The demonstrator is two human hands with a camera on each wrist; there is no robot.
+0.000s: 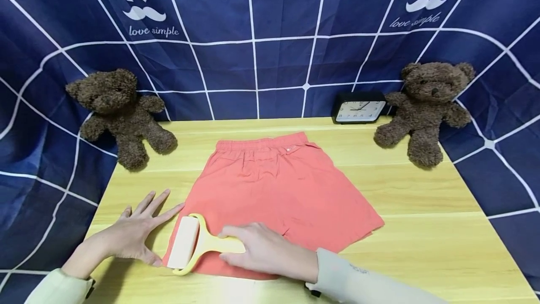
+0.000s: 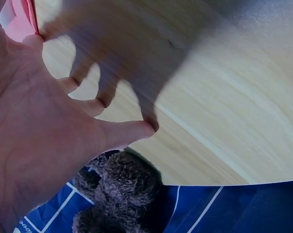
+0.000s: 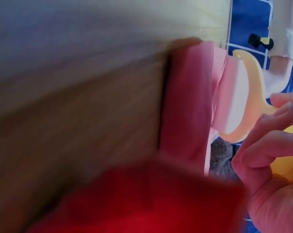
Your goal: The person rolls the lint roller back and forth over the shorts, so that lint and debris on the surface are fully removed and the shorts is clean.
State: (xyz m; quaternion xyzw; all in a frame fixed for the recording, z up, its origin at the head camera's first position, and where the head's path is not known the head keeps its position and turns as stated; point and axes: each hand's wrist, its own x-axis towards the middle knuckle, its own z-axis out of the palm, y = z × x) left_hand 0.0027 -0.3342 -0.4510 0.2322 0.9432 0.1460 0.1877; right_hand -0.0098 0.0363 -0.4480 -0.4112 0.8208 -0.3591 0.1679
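Note:
A pair of coral-red shorts (image 1: 270, 191) lies flat on the table, waistband away from me. My right hand (image 1: 266, 250) grips the yellow handle of a lint roller (image 1: 208, 244). Its white roll (image 1: 183, 243) rests along the left leg of the shorts, near the hem. My left hand (image 1: 137, 233) has its fingers spread on the table, with index fingertip and thumb right at the left edge of the shorts. In the right wrist view, curled fingers (image 3: 270, 145) wrap the handle, and the white roll (image 3: 234, 94) sits against the fabric.
The light wooden table (image 1: 443, 229) has a brown teddy bear (image 1: 122, 111) at its back left and another teddy bear (image 1: 426, 107) at the back right. A black clock (image 1: 360, 108) stands beside the right bear. Blue cloth with white lines (image 1: 278, 18) surrounds the table.

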